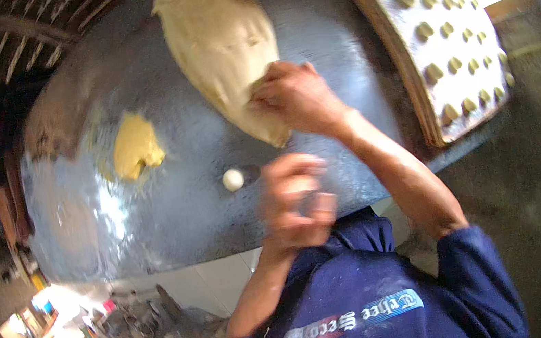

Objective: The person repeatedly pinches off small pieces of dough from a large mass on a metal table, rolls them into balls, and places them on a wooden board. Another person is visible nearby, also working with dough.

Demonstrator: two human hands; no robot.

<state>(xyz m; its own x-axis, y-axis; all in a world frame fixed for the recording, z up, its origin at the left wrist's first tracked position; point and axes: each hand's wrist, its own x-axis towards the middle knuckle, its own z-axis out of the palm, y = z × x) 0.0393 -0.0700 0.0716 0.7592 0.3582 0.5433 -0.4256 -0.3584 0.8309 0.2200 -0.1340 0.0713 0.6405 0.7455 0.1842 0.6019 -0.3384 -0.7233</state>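
Note:
A long slab of pale dough (215,45) stretches across the dark worktop (339,166) from the far side toward me. My right hand (299,99) is on its near right part, fingers bent and closed on the dough. Just below, my left hand (296,203) is blurred, its curled fingers apart with nothing visible held in them. A small white ball (232,179) rests on the worktop left of that hand. Farther left lies an irregular patch of soft yellow paste (136,146).
A board (407,56) on the right carries rows of several small cut dough pieces (433,73). Dark cloths (13,205) hang beyond the worktop's left end. Bags and clutter (133,326) lie on the floor below at lower left.

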